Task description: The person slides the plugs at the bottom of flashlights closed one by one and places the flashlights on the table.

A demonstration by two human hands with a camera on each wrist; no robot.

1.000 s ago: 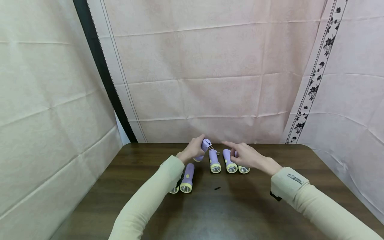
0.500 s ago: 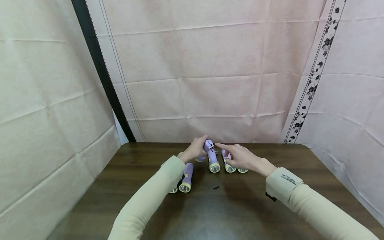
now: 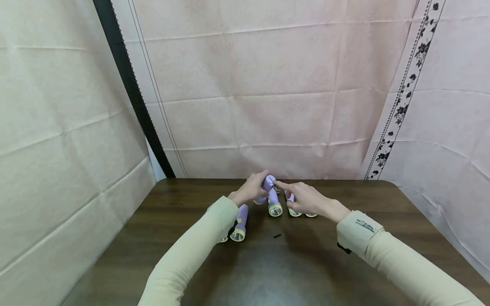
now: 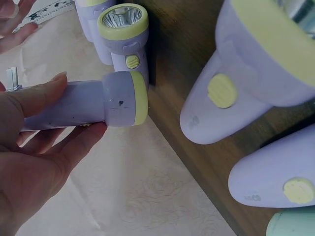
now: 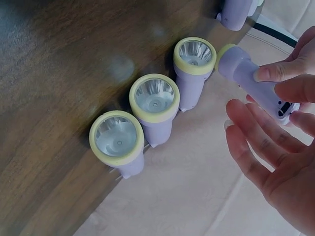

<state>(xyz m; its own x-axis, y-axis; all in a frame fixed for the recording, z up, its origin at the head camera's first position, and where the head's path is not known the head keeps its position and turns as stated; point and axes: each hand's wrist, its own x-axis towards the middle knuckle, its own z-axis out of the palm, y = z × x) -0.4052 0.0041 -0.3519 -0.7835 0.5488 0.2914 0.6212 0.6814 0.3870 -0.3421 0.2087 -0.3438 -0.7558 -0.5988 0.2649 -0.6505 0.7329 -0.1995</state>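
Observation:
My left hand (image 3: pixel 250 188) grips a lilac flashlight with a pale yellow rim (image 4: pixel 120 101), held sideways between thumb and fingers. Metal prongs (image 4: pixel 13 76) stick out near its tail. In the right wrist view a dark slot shows at the tail of this held flashlight (image 5: pixel 248 73). My right hand (image 3: pixel 306 199) reaches across to that tail end; a fingertip touches it, while its other fingers are spread below. Three similar flashlights stand in a row beneath my right hand: a near one (image 5: pixel 117 140), a middle one (image 5: pixel 155 101) and a far one (image 5: pixel 193 59).
Two more lilac flashlights lie by my left forearm, one (image 4: pixel 216 93) beside another (image 4: pixel 275 172). A small black strip (image 3: pixel 277 236) lies on the brown wooden table (image 3: pixel 291 263). Pale cloth (image 3: pixel 268 106) hangs behind the table's far edge.
My right hand has moved left, bringing its index finger to the tail of the held flashlight. My left hand has shifted slightly right with the flashlight.

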